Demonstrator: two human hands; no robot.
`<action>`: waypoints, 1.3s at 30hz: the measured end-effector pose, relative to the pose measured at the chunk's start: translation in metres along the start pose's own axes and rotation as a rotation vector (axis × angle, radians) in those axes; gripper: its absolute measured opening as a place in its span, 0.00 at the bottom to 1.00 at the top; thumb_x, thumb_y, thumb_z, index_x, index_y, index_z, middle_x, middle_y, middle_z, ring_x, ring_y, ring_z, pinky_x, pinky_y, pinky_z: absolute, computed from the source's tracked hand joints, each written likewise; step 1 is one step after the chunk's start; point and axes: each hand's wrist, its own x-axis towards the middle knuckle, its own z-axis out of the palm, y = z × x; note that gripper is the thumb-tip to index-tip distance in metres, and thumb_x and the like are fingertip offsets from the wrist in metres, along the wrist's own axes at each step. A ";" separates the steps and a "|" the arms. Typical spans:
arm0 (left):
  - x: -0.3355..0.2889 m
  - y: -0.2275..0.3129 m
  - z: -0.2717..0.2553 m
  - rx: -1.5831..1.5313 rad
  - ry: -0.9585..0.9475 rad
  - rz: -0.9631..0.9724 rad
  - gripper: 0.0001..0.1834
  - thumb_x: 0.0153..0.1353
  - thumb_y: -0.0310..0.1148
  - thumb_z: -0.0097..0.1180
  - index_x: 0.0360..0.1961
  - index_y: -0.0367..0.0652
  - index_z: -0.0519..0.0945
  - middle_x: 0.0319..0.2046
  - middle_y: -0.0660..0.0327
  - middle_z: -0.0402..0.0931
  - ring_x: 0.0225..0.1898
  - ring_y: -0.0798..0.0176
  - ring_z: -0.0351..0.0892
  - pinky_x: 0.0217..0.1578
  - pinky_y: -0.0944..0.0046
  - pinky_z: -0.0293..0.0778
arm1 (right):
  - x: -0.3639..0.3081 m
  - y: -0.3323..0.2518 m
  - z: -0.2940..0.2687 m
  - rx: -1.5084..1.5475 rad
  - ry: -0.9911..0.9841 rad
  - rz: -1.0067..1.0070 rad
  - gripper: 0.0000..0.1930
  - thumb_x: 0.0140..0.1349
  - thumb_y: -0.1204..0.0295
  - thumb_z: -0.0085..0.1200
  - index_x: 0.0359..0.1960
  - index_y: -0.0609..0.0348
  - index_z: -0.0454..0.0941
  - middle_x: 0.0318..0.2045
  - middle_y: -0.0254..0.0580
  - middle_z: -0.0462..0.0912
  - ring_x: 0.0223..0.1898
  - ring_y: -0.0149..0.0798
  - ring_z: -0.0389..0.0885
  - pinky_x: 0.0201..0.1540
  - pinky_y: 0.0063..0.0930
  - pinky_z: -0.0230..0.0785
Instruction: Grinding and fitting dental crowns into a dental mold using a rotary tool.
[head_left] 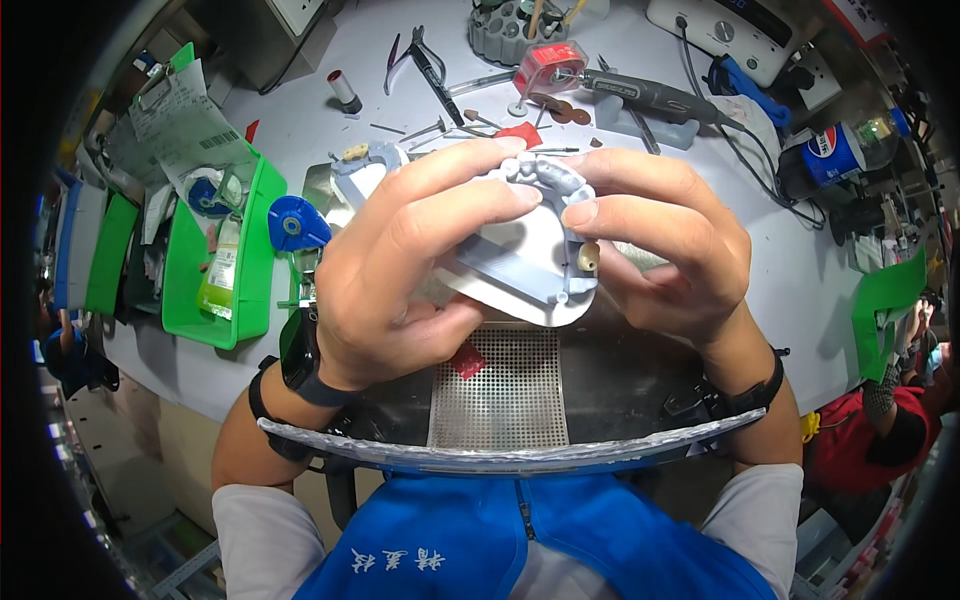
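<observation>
Both hands hold up a grey dental arch model (510, 270) above the bench edge. A white plate (540, 312) shows behind or beneath it; I cannot tell whether the two are joined. My left hand (405, 245) grips the model's left side, fingertips on the grey teeth. On the other side, my right hand (675, 235) pinches the model with fingers and thumb. One tan tooth crown (588, 258) sits in the arch beside the right fingers. A second grey arch model (370, 170) with a tan piece lies behind my left hand, partly hidden.
Below the hands is a perforated metal grate (500, 400) with a red scrap (467, 361). Green bins (262, 215) stand left. Behind lie pliers (418, 65), a corded handpiece (650, 97) on its rest, and a burr holder (505, 35). A bottle (825, 158) and a person (870, 430) are right.
</observation>
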 end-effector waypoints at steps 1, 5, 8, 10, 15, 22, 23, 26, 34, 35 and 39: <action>0.001 0.001 0.001 -0.010 0.025 0.019 0.35 0.39 0.15 0.71 0.55 0.37 0.80 0.56 0.42 0.80 0.54 0.45 0.84 0.52 0.57 0.81 | 0.000 0.001 0.000 -0.002 0.001 0.000 0.25 0.43 0.89 0.67 0.46 0.56 0.86 0.47 0.48 0.85 0.40 0.46 0.88 0.39 0.33 0.83; 0.001 -0.002 0.003 0.004 0.054 0.103 0.34 0.42 0.17 0.75 0.54 0.37 0.80 0.57 0.41 0.80 0.54 0.44 0.84 0.52 0.56 0.82 | -0.003 0.008 0.007 0.037 0.070 -0.061 0.24 0.45 0.87 0.69 0.47 0.55 0.86 0.48 0.49 0.85 0.40 0.46 0.88 0.39 0.32 0.83; 0.000 -0.003 0.001 0.082 -0.019 0.149 0.37 0.45 0.20 0.78 0.58 0.41 0.74 0.60 0.38 0.75 0.59 0.44 0.81 0.56 0.52 0.82 | -0.006 0.012 0.009 0.068 0.110 -0.097 0.24 0.45 0.87 0.69 0.47 0.53 0.87 0.48 0.50 0.85 0.40 0.45 0.88 0.39 0.31 0.83; -0.004 -0.005 0.000 0.041 -0.017 0.120 0.38 0.44 0.20 0.78 0.58 0.41 0.74 0.61 0.38 0.74 0.59 0.43 0.81 0.57 0.52 0.81 | -0.006 0.010 0.009 0.079 0.108 -0.118 0.24 0.45 0.86 0.69 0.47 0.53 0.87 0.49 0.50 0.85 0.40 0.45 0.88 0.40 0.31 0.83; -0.003 0.001 0.003 -0.174 -0.142 -0.118 0.37 0.47 0.26 0.77 0.62 0.40 0.76 0.62 0.44 0.75 0.61 0.44 0.79 0.61 0.52 0.75 | 0.001 -0.005 -0.010 0.024 -0.147 0.126 0.26 0.40 0.83 0.73 0.47 0.60 0.84 0.44 0.50 0.87 0.43 0.48 0.89 0.44 0.33 0.83; -0.008 -0.003 -0.002 -0.355 -0.213 -0.233 0.36 0.49 0.36 0.79 0.60 0.39 0.79 0.57 0.51 0.80 0.60 0.48 0.79 0.62 0.53 0.73 | -0.005 -0.004 -0.011 0.091 -0.252 0.231 0.22 0.43 0.83 0.72 0.44 0.62 0.84 0.38 0.47 0.88 0.39 0.44 0.89 0.44 0.31 0.81; -0.010 -0.006 -0.002 -0.326 -0.245 -0.230 0.37 0.51 0.39 0.79 0.60 0.39 0.78 0.55 0.52 0.79 0.58 0.49 0.80 0.60 0.54 0.74 | -0.005 -0.003 -0.010 0.093 -0.275 0.248 0.22 0.43 0.83 0.71 0.44 0.62 0.84 0.38 0.46 0.88 0.39 0.43 0.89 0.44 0.31 0.81; -0.011 -0.003 -0.005 -0.256 -0.273 -0.291 0.37 0.52 0.42 0.77 0.61 0.39 0.77 0.54 0.52 0.79 0.55 0.49 0.80 0.59 0.55 0.75 | -0.005 0.000 -0.009 0.089 -0.344 0.264 0.23 0.43 0.84 0.70 0.45 0.60 0.84 0.40 0.45 0.88 0.39 0.42 0.89 0.44 0.30 0.80; -0.012 0.003 -0.013 0.156 -0.221 -0.244 0.38 0.45 0.39 0.74 0.61 0.48 0.77 0.54 0.51 0.74 0.45 0.45 0.84 0.43 0.54 0.82 | -0.006 -0.006 -0.003 0.069 -0.333 0.439 0.23 0.51 0.83 0.70 0.51 0.60 0.82 0.42 0.46 0.87 0.41 0.39 0.88 0.43 0.28 0.79; -0.009 0.004 -0.016 0.187 -0.231 -0.291 0.38 0.45 0.39 0.73 0.61 0.50 0.77 0.55 0.51 0.73 0.45 0.44 0.84 0.42 0.53 0.83 | -0.010 -0.004 -0.005 0.053 -0.320 0.451 0.22 0.53 0.84 0.68 0.52 0.61 0.82 0.42 0.46 0.87 0.41 0.39 0.88 0.42 0.28 0.78; 0.000 0.014 -0.056 0.388 -0.070 -0.189 0.38 0.44 0.38 0.73 0.61 0.53 0.77 0.55 0.52 0.73 0.45 0.46 0.84 0.42 0.53 0.83 | -0.004 -0.003 -0.005 0.002 -0.355 0.415 0.18 0.55 0.84 0.66 0.48 0.63 0.83 0.41 0.46 0.87 0.40 0.39 0.87 0.41 0.28 0.78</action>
